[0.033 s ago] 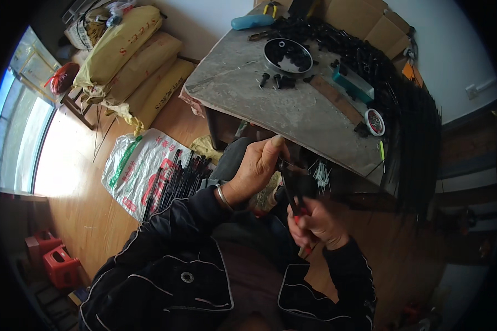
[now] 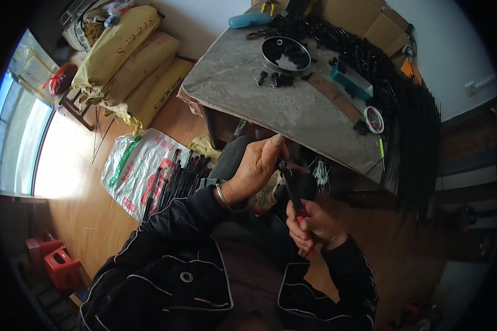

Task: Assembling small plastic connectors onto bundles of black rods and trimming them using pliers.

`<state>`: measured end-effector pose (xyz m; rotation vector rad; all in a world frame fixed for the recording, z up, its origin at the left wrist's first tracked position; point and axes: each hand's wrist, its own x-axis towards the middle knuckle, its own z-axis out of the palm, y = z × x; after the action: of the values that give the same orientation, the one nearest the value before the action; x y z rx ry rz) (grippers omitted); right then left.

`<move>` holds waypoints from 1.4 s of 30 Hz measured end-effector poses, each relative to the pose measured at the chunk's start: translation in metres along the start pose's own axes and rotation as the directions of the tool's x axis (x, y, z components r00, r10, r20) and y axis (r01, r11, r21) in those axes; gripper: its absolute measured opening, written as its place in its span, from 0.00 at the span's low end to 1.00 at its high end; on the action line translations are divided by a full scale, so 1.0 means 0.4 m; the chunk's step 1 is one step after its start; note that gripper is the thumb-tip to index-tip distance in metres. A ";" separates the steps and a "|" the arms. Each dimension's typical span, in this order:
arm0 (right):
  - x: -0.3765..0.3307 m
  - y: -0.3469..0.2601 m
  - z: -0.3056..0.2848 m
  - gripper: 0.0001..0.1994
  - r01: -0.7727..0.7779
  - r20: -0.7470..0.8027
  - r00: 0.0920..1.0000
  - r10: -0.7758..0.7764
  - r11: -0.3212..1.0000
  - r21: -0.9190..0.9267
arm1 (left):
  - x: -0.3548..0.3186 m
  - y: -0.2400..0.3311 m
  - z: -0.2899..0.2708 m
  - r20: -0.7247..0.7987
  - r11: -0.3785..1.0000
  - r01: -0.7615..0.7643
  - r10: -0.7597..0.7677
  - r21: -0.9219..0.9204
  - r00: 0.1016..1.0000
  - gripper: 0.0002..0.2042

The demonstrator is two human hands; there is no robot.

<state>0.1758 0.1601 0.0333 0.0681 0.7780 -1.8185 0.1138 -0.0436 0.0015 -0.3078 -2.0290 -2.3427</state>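
My right hand (image 2: 313, 225) is wrapped round the red handle of a long dark tool, which looks like pliers (image 2: 292, 190). The tool slants up and left, its far end close to my left fingertips. My left hand (image 2: 261, 164), with a metal bangle at the wrist, is closed with its thumb on top, in front of the table edge. It pinches something small and dark, mostly hidden by the fingers. Below on the left, several long black rods (image 2: 174, 179) lie on a white plastic sack (image 2: 124, 171).
The grey table (image 2: 226, 91) carries a round bowl (image 2: 286, 54) of black parts, a teal box (image 2: 352, 83), a brown strip (image 2: 334, 98), a small white dish (image 2: 374, 120) and a heap of black pieces. Stacked yellow sacks (image 2: 132, 66) and red stools (image 2: 61, 267) stand left.
My right hand and the tool, smeared by motion before, now show sharply; the tool has shifted slightly. My left hand keeps its place.
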 end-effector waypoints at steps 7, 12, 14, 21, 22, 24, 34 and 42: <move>-0.011 -0.027 -0.027 0.09 0.038 0.050 0.650 -0.758 -0.033 -0.999 | -0.012 0.000 -0.011 0.067 0.987 0.147 -0.143 -0.063 0.987 0.32; -0.033 0.033 -0.017 0.09 0.018 -0.153 0.987 -0.054 0.974 -0.226 | -0.022 -0.002 -0.015 0.159 0.992 0.128 -0.128 0.012 0.979 0.32; -0.036 0.010 -0.021 0.11 -0.109 -0.109 0.991 0.084 0.962 -0.249 | -0.028 -0.004 -0.017 0.147 0.991 0.136 -0.137 0.022 0.980 0.32; -0.035 -0.037 0.008 0.15 0.035 -0.322 0.823 -0.468 0.608 -0.793 | -0.021 0.019 -0.016 0.075 0.966 0.256 -0.252 -0.044 0.965 0.32; -0.033 -0.029 0.001 0.16 0.046 -0.322 0.891 -0.321 0.769 -0.638 | -0.021 0.023 -0.014 0.091 0.981 0.196 -0.194 -0.013 0.977 0.32; -0.030 0.006 -0.014 0.19 -0.016 -0.225 0.974 -0.040 0.970 -0.243 | -0.022 0.023 -0.013 0.112 0.991 0.135 -0.136 0.011 0.984 0.32; -0.008 -0.029 0.024 0.11 -0.117 0.152 0.695 -0.703 -0.320 -0.940 | -0.019 0.010 -0.032 0.140 0.985 0.163 -0.168 0.047 0.976 0.32; -0.008 -0.032 0.055 0.23 -0.117 -0.304 0.950 -0.070 0.823 -0.556 | -0.018 0.038 -0.039 0.234 0.980 0.197 -0.201 0.041 0.951 0.34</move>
<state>0.1729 0.1531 0.0580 -0.0276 1.5199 -1.4954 0.1211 -0.0622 0.0131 -0.4195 -2.2847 -2.5113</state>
